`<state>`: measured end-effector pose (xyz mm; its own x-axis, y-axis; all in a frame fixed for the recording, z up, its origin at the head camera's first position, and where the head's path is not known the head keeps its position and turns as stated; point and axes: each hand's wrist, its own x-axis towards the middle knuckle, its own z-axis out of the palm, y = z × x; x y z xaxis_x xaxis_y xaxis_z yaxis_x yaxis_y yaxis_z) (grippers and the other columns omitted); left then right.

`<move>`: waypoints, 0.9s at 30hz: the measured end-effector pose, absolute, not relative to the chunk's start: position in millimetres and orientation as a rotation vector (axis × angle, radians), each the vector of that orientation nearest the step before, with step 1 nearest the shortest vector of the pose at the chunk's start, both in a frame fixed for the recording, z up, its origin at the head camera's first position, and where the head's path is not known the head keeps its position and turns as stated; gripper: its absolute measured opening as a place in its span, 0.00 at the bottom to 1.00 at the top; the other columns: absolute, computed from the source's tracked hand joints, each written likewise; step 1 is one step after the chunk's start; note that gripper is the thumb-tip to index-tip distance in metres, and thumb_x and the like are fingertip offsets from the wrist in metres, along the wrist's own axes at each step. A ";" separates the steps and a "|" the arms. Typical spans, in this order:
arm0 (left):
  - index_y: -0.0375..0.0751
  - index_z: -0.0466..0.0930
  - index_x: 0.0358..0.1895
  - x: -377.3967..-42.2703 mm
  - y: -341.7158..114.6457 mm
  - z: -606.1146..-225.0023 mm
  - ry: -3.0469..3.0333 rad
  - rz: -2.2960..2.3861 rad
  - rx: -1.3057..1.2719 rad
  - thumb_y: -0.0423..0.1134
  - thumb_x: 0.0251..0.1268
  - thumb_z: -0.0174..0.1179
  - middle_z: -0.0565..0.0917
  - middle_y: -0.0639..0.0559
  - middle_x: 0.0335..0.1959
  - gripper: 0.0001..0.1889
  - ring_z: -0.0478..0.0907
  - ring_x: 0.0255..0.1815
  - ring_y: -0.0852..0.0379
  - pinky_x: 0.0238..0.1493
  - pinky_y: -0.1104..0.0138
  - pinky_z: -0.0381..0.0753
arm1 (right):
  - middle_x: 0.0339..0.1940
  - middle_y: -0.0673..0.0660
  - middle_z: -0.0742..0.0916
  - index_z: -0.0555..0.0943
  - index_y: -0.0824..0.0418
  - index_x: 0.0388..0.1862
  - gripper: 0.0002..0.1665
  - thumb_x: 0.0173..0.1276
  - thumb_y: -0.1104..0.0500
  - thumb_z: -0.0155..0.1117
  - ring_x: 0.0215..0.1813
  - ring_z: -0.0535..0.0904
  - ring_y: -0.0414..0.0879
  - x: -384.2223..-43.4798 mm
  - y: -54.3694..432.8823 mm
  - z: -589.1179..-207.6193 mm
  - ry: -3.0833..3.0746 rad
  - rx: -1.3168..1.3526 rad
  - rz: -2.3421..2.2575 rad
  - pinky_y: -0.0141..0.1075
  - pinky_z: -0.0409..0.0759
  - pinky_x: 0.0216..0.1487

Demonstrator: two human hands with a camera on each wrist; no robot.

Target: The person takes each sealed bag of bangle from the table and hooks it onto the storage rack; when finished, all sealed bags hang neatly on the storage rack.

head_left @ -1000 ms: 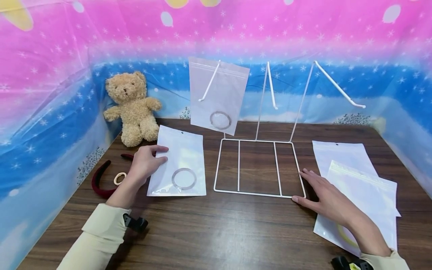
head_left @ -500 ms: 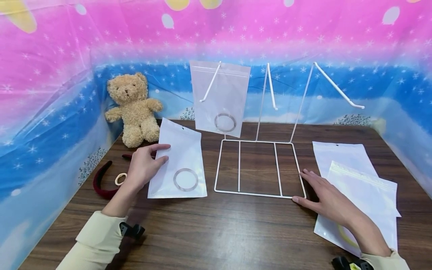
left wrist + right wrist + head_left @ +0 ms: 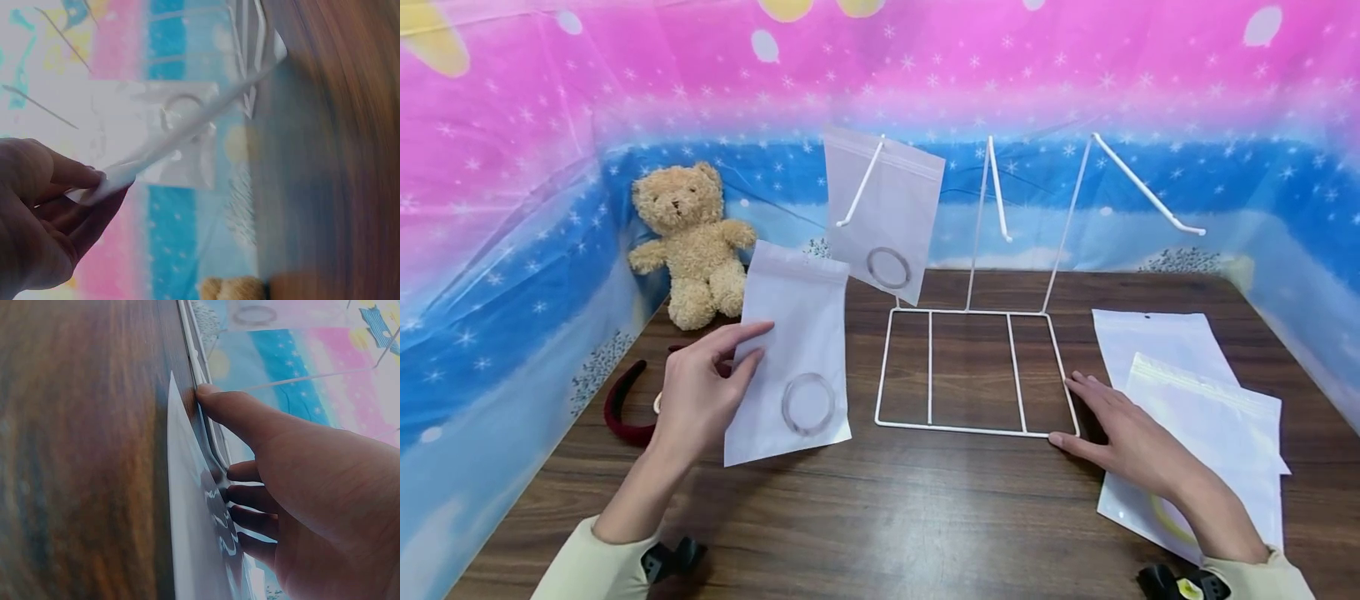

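Note:
My left hand (image 3: 700, 387) pinches the left edge of a white zip bag (image 3: 797, 325) between thumb and fingers; a ring shape shows near the bag's bottom. In the left wrist view the bag (image 3: 181, 128) appears nearly edge-on, raised off the table. My right hand (image 3: 1131, 433) rests at the right front corner of a white wire rack (image 3: 973, 430), fingers extended, thumb and fingertips touching its base. A second bag (image 3: 880, 208) with a ring in it hangs from the rack's left hook (image 3: 861, 181). The middle hook (image 3: 1000, 187) and right hook (image 3: 1150, 185) carry nothing.
Two more white bags (image 3: 1206, 417) overlap on the table's right, partly under my right forearm; a yellow curve shows in the upper one. At left sit a teddy bear (image 3: 692, 242) and a dark red headband (image 3: 621, 408). A patterned cloth (image 3: 1060, 92) surrounds the table.
My left hand has lifted its bag off the table, tilting it up with the top edge rising. The hanging bag sways on its hook. My right hand stays at the rack's corner.

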<state>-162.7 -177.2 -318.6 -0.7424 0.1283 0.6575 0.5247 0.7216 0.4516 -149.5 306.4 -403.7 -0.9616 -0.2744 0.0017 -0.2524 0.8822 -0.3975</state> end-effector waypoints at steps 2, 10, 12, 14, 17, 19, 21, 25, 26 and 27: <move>0.44 0.86 0.52 -154.1 -170.1 -312.3 -2.283 -0.877 -0.559 0.23 0.57 0.67 0.86 0.55 0.47 0.21 0.79 0.30 0.63 0.29 0.79 0.74 | 0.77 0.68 0.59 0.56 0.65 0.78 0.60 0.61 0.25 0.57 0.75 0.51 0.67 -149.8 307.4 -403.2 2.993 -0.417 -0.622 0.66 0.56 0.64; 0.42 0.86 0.53 -126.2 -138.7 -291.1 -2.175 -0.859 -0.848 0.19 0.52 0.68 0.85 0.54 0.50 0.24 0.84 0.44 0.59 0.34 0.77 0.77 | 0.76 0.68 0.60 0.58 0.65 0.77 0.60 0.61 0.25 0.57 0.75 0.52 0.67 -150.6 308.6 -405.0 3.003 -0.418 -0.629 0.65 0.57 0.65; 0.41 0.86 0.52 -120.8 -131.1 -285.5 -2.133 -0.846 -0.914 0.18 0.51 0.68 0.86 0.54 0.49 0.25 0.83 0.46 0.58 0.39 0.77 0.78 | 0.76 0.68 0.60 0.58 0.65 0.77 0.60 0.61 0.25 0.57 0.75 0.52 0.67 -150.6 308.6 -405.1 3.007 -0.414 -0.623 0.65 0.57 0.65; 0.40 0.86 0.51 -116.5 -123.5 -279.8 -2.085 -0.876 -0.988 0.16 0.50 0.67 0.86 0.53 0.49 0.24 0.83 0.48 0.57 0.46 0.74 0.79 | 0.76 0.68 0.60 0.58 0.65 0.77 0.60 0.61 0.24 0.57 0.75 0.52 0.67 -150.7 308.4 -405.0 3.006 -0.412 -0.618 0.65 0.57 0.65; 0.36 0.86 0.49 -111.8 -111.7 -270.6 -2.007 -0.981 -1.091 0.14 0.49 0.65 0.86 0.49 0.48 0.23 0.84 0.48 0.53 0.49 0.72 0.79 | 0.76 0.69 0.60 0.58 0.66 0.77 0.60 0.61 0.24 0.56 0.75 0.52 0.67 -150.9 308.0 -404.7 3.007 -0.411 -0.614 0.65 0.57 0.65; 0.33 0.86 0.48 -109.6 -104.1 -264.9 -1.960 -1.082 -1.148 0.13 0.48 0.64 0.86 0.45 0.47 0.22 0.84 0.48 0.51 0.49 0.70 0.80 | 0.76 0.69 0.60 0.59 0.66 0.76 0.60 0.61 0.25 0.57 0.75 0.53 0.67 -150.9 307.3 -404.8 3.010 -0.415 -0.616 0.65 0.57 0.65; 0.31 0.86 0.47 -108.3 -97.1 -260.6 -1.927 -1.185 -1.186 0.11 0.48 0.63 0.87 0.43 0.46 0.22 0.84 0.47 0.49 0.48 0.69 0.80 | 0.76 0.69 0.61 0.59 0.66 0.76 0.60 0.61 0.25 0.57 0.75 0.53 0.67 -150.6 306.9 -405.1 3.015 -0.421 -0.621 0.65 0.58 0.65; 0.31 0.86 0.47 -112.0 -82.8 -264.2 -1.902 -1.427 -1.178 0.12 0.50 0.63 0.87 0.42 0.44 0.20 0.83 0.37 0.54 0.32 0.73 0.79 | 0.76 0.68 0.61 0.60 0.66 0.76 0.58 0.62 0.26 0.58 0.75 0.54 0.66 -149.8 307.2 -406.0 3.025 -0.447 -0.636 0.64 0.58 0.66; 0.31 0.86 0.47 -115.2 -78.7 -269.7 -1.889 -1.508 -1.162 0.13 0.51 0.63 0.87 0.42 0.44 0.20 0.81 0.32 0.56 0.27 0.73 0.76 | 0.76 0.68 0.61 0.60 0.66 0.76 0.58 0.62 0.27 0.58 0.75 0.54 0.66 -149.6 307.5 -406.1 3.026 -0.453 -0.638 0.64 0.57 0.66; 0.31 0.86 0.47 -118.2 -74.2 -275.7 -1.879 -1.598 -1.139 0.14 0.52 0.63 0.87 0.42 0.44 0.19 0.79 0.28 0.57 0.24 0.73 0.75 | 0.76 0.68 0.61 0.60 0.66 0.76 0.58 0.62 0.27 0.58 0.75 0.54 0.66 -149.3 307.9 -406.2 3.028 -0.457 -0.642 0.63 0.57 0.66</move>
<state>-118.2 -74.2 -275.7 -0.5754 0.3119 0.7560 0.7964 0.0032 0.6048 -149.3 307.9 -406.2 -0.9573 -0.2853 0.0473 -0.2800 0.8732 -0.3989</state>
